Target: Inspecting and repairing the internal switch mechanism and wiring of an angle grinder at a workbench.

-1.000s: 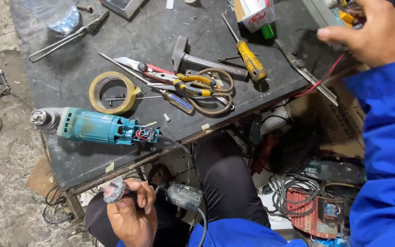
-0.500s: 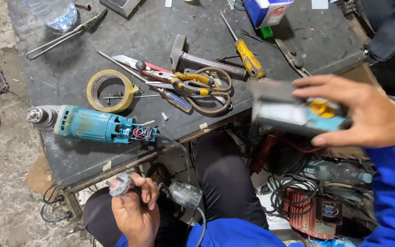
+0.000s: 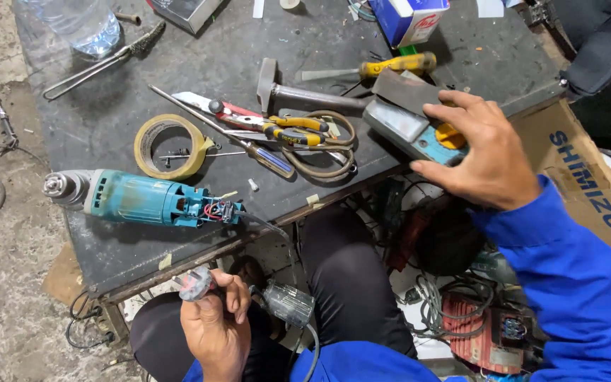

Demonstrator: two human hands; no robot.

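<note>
Under the right hand (image 3: pixel 486 152): grey-and-teal box-shaped meter with a yellow dial (image 3: pixel 419 131), a moment ago carried in mid-air, now set down on the dark workbench edge (image 3: pixel 178 258), fingers spread over it.
Left hand (image 3: pixel 213 329): closed as before around a small grey plug (image 3: pixel 194 284), low by the lap.
Ahead of that hand: opened teal power drill body (image 3: pixel 143 199), unmoved.
Meaning: meter looks placed within reach of the drill.

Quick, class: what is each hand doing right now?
Left hand: closed on a plug.
Right hand: gripping a multimeter at the table edge.
</note>
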